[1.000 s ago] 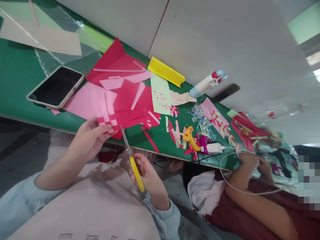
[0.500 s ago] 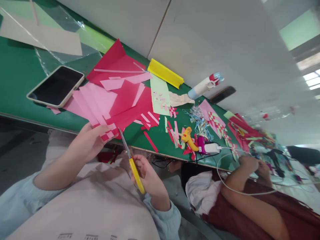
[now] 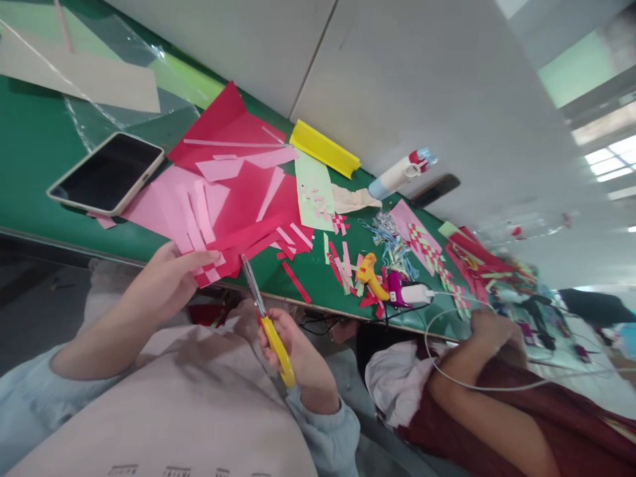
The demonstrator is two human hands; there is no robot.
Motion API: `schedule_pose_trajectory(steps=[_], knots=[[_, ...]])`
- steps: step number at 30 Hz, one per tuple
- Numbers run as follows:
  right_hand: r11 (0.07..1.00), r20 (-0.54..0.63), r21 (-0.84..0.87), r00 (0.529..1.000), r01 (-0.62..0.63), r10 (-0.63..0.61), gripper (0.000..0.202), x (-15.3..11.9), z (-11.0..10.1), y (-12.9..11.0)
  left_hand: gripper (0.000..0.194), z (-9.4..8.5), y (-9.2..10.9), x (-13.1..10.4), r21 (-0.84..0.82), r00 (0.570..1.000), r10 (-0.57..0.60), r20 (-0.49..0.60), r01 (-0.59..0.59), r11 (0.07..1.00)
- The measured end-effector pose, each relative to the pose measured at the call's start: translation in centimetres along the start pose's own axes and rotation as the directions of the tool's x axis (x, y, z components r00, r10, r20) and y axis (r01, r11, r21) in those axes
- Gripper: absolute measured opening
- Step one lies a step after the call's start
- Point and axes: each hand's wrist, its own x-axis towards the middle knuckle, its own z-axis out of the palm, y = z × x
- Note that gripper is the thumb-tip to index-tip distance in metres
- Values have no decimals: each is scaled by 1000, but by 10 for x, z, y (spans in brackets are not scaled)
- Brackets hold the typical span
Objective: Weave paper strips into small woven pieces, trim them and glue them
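Observation:
My left hand [image 3: 166,281] pinches a woven piece of red and pink paper strips [image 3: 211,270] at the table's front edge. Loose ends of the strips fan up and to the right from it. In my right hand [image 3: 293,351] are scissors with yellow handles [image 3: 279,351], their grey blades pointing up toward the woven piece. The blade tips are beside the red strips, just right of my left hand. Red sheets [image 3: 213,129] and pink paper [image 3: 154,205] lie behind the woven piece.
A phone [image 3: 106,173] lies left on the green table [image 3: 30,159]. Further right are a yellow holder [image 3: 325,149], a bottle [image 3: 397,175], paper scraps [image 3: 297,283], a yellow glue gun [image 3: 371,275] and a white cable [image 3: 447,366]. Another person's hands [image 3: 497,331] are at the right.
The woven piece has turned slightly in my left hand, and its pink strips have spread apart. The scissors have shifted slightly right, with their handles lower. The whole view has drifted a little left.

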Motion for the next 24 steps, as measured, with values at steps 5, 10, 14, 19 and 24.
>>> schedule_pose_trajectory(steps=[5, 10, 14, 19, 24], knots=[[997, -8, 62, 999, -36, 36, 55, 3, -2, 1, 32, -1, 3, 0, -5, 1000, -16, 7, 16, 1000], [998, -17, 56, 999, 29, -28, 67, 1, -3, 1, 29, 0, 7, 1, -2, 1000, -12, -24, 12, 1000], [997, -14, 80, 1000, 6, -5, 62, 1, -5, -1, 29, -2, 8, 2, 19, 998, -25, -49, 26, 999], [995, -25, 90, 998, -48, 51, 60, 6, -10, 1, 33, -6, 7, 4, 35, 998, -66, -13, 67, 997], [993, -15, 83, 997, -79, 81, 54, 7, -14, 4, 35, -4, 8, 1, 51, 990, -138, -33, 140, 989]])
